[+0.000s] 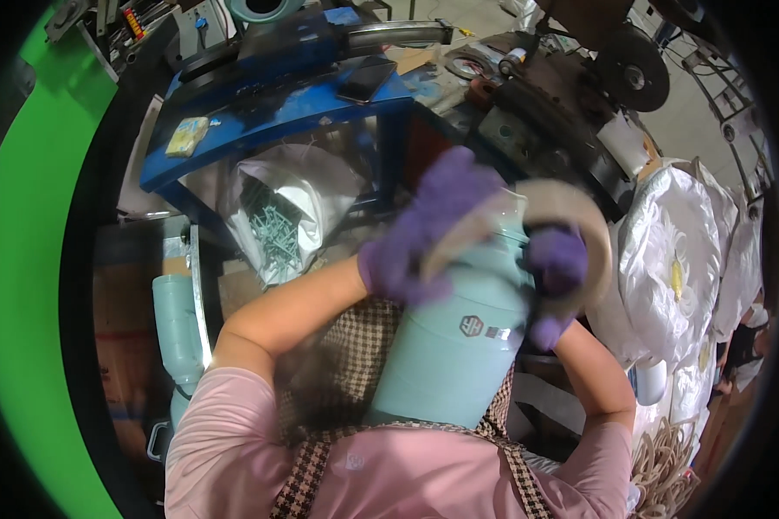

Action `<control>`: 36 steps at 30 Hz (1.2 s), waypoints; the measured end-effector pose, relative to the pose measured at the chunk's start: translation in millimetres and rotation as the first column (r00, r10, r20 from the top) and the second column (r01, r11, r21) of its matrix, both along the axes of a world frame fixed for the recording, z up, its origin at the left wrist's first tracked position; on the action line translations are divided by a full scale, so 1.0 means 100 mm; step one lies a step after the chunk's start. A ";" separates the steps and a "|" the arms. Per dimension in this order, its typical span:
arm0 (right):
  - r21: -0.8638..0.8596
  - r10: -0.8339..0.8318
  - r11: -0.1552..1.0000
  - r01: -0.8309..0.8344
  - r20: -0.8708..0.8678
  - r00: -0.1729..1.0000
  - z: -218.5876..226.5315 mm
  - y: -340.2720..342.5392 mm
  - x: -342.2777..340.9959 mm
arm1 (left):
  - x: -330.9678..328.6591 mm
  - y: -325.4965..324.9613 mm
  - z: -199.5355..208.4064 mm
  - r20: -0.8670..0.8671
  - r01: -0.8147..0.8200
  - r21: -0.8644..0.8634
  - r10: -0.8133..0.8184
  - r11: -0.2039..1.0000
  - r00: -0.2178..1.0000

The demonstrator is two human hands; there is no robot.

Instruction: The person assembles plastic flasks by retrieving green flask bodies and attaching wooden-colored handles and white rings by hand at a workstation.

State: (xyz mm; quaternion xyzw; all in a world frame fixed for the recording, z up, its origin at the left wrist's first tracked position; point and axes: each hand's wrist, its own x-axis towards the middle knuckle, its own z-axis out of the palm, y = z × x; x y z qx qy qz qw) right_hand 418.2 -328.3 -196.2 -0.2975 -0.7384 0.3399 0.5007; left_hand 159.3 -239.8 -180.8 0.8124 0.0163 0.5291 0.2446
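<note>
Teal and glossy, the cylinder (448, 359) by the checked apron (365, 342), its top between left hand (433, 227) and right hand (557, 261), whose grips I can't tell for blur, looks stiff, hefty and slick, so I'd hug its body.

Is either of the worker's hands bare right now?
No: the left hand and right hand are both covered by purple gloves.
</note>
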 end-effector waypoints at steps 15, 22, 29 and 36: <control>0.103 -0.187 0.968 0.228 -0.311 0.932 0.16 0.02 -0.16 | 0.18 -0.20 0.07 0.197 0.182 -0.534 -0.088 0.825 0.977; -0.222 -0.325 0.942 0.251 -0.415 0.850 0.32 0.10 -0.34 | 0.30 -0.13 -0.02 0.405 0.393 -0.688 -0.127 0.610 0.905; -0.516 -0.249 0.743 -0.427 -0.804 0.540 0.30 0.29 -0.23 | 0.02 -0.28 -0.01 -0.025 -0.096 -0.724 0.114 0.683 0.993; -0.495 -0.181 0.861 -0.111 -0.505 0.844 0.25 0.29 -0.24 | -0.63 -0.94 0.03 0.241 0.288 -0.387 -0.206 0.876 0.949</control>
